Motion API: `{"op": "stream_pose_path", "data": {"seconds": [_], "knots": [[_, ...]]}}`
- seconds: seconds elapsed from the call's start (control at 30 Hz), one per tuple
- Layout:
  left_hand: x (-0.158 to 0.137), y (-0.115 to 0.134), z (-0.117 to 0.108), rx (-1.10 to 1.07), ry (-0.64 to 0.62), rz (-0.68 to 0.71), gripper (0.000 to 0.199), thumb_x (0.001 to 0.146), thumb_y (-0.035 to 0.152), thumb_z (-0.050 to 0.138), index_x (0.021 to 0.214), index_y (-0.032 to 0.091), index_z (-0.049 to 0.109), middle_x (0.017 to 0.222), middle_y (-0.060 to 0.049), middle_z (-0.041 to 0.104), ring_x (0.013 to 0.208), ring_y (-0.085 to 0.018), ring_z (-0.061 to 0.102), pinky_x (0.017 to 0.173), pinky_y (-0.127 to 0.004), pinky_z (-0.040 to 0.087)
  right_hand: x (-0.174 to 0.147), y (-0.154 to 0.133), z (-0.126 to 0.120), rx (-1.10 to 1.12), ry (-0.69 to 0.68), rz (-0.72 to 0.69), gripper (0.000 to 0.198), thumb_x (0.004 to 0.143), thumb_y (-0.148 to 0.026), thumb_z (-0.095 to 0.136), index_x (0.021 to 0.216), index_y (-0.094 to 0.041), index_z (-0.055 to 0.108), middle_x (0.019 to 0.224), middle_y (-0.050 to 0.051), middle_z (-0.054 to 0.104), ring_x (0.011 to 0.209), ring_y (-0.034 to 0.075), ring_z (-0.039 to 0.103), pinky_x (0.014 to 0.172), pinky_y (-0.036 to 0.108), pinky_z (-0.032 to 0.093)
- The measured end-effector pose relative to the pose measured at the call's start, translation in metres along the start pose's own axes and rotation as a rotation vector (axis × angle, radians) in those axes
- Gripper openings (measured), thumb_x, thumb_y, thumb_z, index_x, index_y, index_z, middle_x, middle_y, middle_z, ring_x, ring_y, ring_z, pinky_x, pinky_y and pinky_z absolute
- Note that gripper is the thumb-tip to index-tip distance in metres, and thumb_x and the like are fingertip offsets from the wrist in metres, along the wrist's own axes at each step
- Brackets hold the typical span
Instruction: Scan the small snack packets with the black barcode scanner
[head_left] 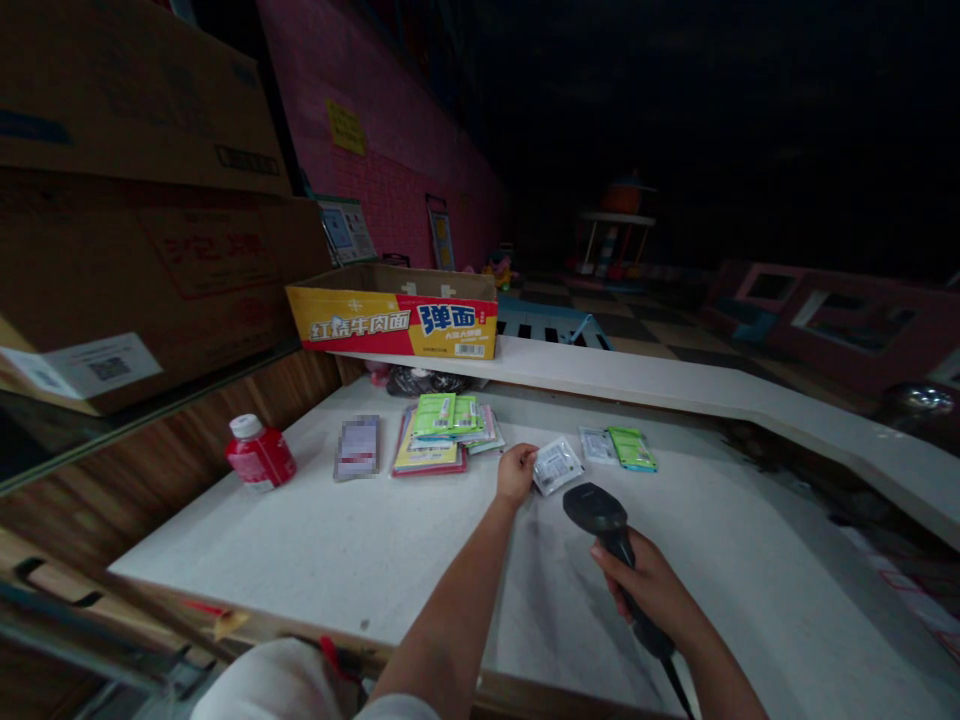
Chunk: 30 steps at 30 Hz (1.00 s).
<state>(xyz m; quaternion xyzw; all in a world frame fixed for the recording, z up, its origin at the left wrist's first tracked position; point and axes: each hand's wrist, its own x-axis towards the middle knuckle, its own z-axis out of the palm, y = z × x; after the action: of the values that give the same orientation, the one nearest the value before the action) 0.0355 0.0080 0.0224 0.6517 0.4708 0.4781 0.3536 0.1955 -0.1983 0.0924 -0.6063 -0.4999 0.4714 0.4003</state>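
Note:
Between the fingertips of my left hand (516, 474) is the edge of a silvery white packet (556, 465) with printing on its face, tilted up just over the white counter (315, 540). My right hand (649, 585) is wrapped round the handle of a black barcode scanner (596, 508), whose head is close to the packet. A cord runs down from the handle. Just beyond lie another pale packet (597, 445) and a green packet (632, 449), side by side. Left of my left hand, more green packets (448, 414) rest on a stack of colourful flat packs (427, 458).
A red bottle with a white cap (259, 453) and a blurred card-like item (358, 447) stand or lie at the left. An open yellow-and-red carton (394, 322) sits on the raised back ledge (600, 370). Large cardboard boxes (150, 230) are stacked at far left.

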Motion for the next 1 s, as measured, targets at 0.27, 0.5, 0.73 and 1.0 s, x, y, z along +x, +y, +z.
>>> {"op": "stream_pose_path", "data": {"seconds": [0.27, 0.5, 0.73, 1.0], "knots": [[0.002, -0.007, 0.003, -0.051, 0.006, -0.015, 0.021, 0.083, 0.016, 0.053, 0.088, 0.015, 0.073, 0.088, -0.006, 0.075, 0.083, -0.018, 0.068, 0.079, -0.029, 0.052, 0.038, 0.017, 0.002, 0.552, 0.212, 0.051, 0.06, 0.061, -0.066, 0.084, 0.092, -0.02, 0.06, 0.056, -0.005, 0.057, 0.039, 0.01, 0.048, 0.036, 0.021, 0.036], [0.003, -0.013, 0.004, -0.036, 0.029, -0.015, 0.02, 0.083, 0.015, 0.054, 0.089, 0.015, 0.073, 0.089, -0.007, 0.075, 0.085, -0.018, 0.068, 0.08, -0.029, 0.053, 0.06, 0.037, -0.008, 1.011, 0.255, 0.01, 0.055, 0.057, -0.051, 0.092, 0.09, -0.016, 0.064, 0.058, -0.006, 0.051, 0.044, 0.006, 0.042, 0.039, 0.015, 0.035], [-0.007, -0.008, 0.001, -0.213, 0.057, -0.032, 0.025, 0.081, 0.02, 0.062, 0.101, 0.015, 0.077, 0.099, -0.01, 0.077, 0.086, -0.02, 0.071, 0.078, -0.032, 0.057, 0.064, 0.048, -0.009, 1.102, 0.235, 0.018, 0.046, 0.063, -0.045, 0.089, 0.089, -0.018, 0.064, 0.06, -0.006, 0.048, 0.047, 0.008, 0.044, 0.04, 0.016, 0.038], [-0.013, 0.025, -0.064, -0.198, 0.269, -0.005, 0.035, 0.081, 0.032, 0.068, 0.111, 0.016, 0.075, 0.101, -0.01, 0.076, 0.068, -0.016, 0.067, 0.064, -0.029, 0.056, 0.069, 0.056, -0.009, 1.123, 0.219, 0.043, 0.045, 0.063, -0.044, 0.09, 0.089, -0.016, 0.065, 0.06, -0.005, 0.051, 0.045, 0.008, 0.044, 0.038, 0.017, 0.038]]}}
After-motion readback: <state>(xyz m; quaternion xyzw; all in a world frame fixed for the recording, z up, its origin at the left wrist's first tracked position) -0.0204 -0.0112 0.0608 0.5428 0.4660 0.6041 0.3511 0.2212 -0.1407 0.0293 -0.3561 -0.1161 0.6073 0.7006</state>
